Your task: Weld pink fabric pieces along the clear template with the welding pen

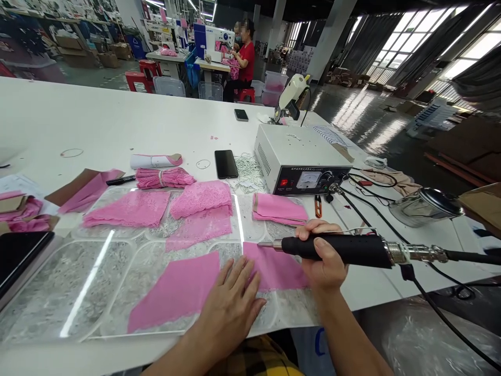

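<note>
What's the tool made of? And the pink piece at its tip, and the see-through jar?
Tool: the handle looks like black foam or rubber, because it's matte; the tip is probably metal, silvery and shiny.
Pink piece: seems to be cloth, dull and lying flat.
Jar: clear and glossy, so glass or plastic; I can't tell which.

Handheld tool [340, 250]: black cylindrical grip, slim metal tip, metal rear connector; near horizontal, tip pointing left at the right panel's upper-left area; contact cannot be determined.
Right panel [279, 269]: plain pink fabric, flat, partly covered.
Left panel [176, 292]: plain pink fabric, flat, upper-left edge slanted, lower edge uneven; apart from the right panel.
</note>
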Demonstrator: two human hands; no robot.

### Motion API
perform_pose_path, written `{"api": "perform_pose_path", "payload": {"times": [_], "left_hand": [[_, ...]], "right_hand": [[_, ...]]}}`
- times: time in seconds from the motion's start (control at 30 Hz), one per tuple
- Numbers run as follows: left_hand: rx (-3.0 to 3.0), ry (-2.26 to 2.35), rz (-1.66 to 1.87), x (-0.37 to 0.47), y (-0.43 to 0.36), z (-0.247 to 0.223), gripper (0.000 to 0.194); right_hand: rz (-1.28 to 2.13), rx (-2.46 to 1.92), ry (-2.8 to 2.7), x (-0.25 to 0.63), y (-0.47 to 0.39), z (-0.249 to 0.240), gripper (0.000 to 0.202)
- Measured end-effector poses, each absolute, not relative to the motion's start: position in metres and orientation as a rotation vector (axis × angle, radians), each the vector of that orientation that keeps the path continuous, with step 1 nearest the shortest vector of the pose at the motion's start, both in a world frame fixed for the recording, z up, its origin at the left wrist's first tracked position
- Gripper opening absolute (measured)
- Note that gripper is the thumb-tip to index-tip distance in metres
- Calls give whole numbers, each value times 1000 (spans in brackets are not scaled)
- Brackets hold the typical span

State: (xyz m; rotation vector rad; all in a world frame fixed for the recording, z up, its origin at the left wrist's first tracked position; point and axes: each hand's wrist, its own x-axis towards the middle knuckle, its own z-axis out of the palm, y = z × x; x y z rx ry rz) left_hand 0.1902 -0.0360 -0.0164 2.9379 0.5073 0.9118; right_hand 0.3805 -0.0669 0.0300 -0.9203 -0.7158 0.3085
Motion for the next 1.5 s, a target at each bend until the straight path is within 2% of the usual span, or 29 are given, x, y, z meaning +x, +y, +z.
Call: {"api": "perform_pose_path", "payload": {"times": [0.37, 0.9, 1.2, 1.5], "left_hand": [[2913, 499, 942, 190, -34, -20, 29], [2871, 508, 941, 190, -34, -24, 30], [2908, 448, 916, 190, -30, -26, 29], [2931, 442, 901, 189, -30, -23, 29]], "right_hand": [[189, -936, -582, 401, -85, 37, 11], [223, -929, -610, 401, -81, 34, 7], [106, -995, -489, 424, -121, 41, 11], [140, -978, -513, 422, -126, 36, 11]]}}
